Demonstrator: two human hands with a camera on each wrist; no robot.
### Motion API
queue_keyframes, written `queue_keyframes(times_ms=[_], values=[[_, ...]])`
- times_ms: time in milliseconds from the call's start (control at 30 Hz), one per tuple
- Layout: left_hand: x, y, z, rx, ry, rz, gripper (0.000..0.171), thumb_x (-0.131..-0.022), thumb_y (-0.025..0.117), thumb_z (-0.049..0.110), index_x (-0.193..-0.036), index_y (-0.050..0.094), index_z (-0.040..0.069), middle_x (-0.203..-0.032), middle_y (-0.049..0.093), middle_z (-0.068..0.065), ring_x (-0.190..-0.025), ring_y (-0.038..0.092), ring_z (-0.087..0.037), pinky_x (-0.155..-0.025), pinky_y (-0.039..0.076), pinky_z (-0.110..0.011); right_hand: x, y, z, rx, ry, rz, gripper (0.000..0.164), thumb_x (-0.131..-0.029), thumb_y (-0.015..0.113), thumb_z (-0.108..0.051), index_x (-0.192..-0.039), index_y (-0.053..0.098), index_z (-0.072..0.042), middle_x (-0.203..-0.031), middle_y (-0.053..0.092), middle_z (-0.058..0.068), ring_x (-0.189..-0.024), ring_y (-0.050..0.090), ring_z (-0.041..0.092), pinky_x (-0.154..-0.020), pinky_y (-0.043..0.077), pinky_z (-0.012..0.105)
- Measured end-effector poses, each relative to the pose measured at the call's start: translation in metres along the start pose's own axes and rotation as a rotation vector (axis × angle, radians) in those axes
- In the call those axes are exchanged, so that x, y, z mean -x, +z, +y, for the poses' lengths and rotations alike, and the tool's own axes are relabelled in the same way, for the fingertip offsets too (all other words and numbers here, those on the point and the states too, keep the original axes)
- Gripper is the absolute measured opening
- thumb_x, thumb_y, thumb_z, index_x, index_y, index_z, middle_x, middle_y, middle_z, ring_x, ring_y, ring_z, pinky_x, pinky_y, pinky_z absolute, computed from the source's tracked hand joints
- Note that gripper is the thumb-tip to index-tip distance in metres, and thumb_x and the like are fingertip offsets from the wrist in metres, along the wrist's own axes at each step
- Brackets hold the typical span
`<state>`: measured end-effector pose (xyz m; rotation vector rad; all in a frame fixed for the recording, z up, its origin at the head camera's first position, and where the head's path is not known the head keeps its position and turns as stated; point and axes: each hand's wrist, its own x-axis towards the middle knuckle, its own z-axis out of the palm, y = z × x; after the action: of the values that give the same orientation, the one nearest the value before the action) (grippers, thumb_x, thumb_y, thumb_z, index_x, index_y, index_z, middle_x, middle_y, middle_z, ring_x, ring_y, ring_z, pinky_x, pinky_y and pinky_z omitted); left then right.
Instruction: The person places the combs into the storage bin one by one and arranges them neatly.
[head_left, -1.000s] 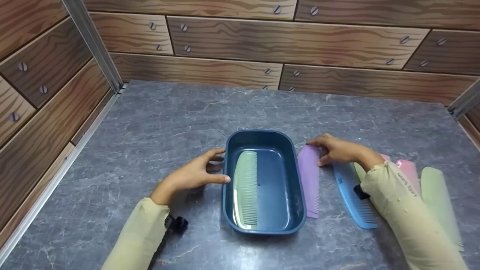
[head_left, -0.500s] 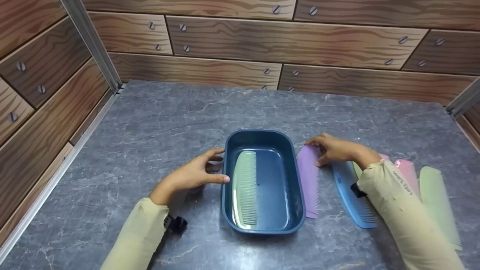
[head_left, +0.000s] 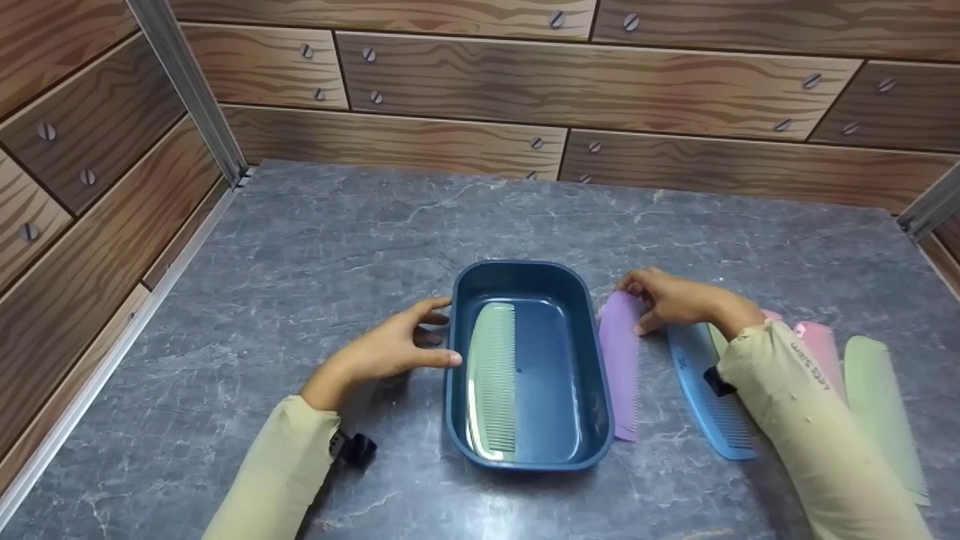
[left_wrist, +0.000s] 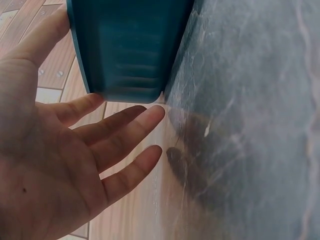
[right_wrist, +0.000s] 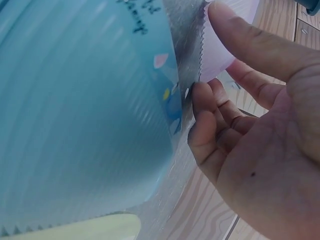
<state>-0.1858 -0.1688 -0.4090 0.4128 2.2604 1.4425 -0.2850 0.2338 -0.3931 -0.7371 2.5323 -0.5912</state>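
A lilac comb lies just right of the navy tray, beside its right long wall; whether the two touch, I cannot tell. The comb's long axis runs nearly parallel to that wall, smooth spine toward the tray, teeth away. The right hand is the nearer one, pinching the comb's far end between thumb and index finger, the other fingers curled loosely; from these fingertips the comb extends back toward the person, and the tray is to their left. Across the tray, the left hand spreads its fingers wide, thumb on the left rim. Inside the tray, along that left wall, lies a mint-green comb, roughly parallel to the lilac one, teeth toward the tray's middle. Farther right of the tray are a blue comb, a pink comb and a light-green comb.

The right sleeve carries print that seems to read "Lets Slim". In the right wrist view, the blue comb bears cut-off script, perhaps ending "amingo"; the rest is illegible.
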Motion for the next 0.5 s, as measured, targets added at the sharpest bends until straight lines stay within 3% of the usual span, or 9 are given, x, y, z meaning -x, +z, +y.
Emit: queue_keyframes(times_ms=[500], values=[[-0.0002, 0.0003, -0.0006, -0.008, -0.013, 0.009, 0.09, -0.082, 0.077, 0.034, -0.154, 0.025, 0.018, -0.148, 0.042, -0.018, -0.13, 0.051, -0.034, -0.107, 0.045, -0.046, -0.0009, 0.0011, -0.0005, -0.085, 0.014, -0.012, 0.055, -0.079, 0.077, -0.01, -0.121, 0.044, 0.004, -0.114, 0.051, 0.024, -0.098, 0.05, 0.028, -0.083, 0.043, 0.034]])
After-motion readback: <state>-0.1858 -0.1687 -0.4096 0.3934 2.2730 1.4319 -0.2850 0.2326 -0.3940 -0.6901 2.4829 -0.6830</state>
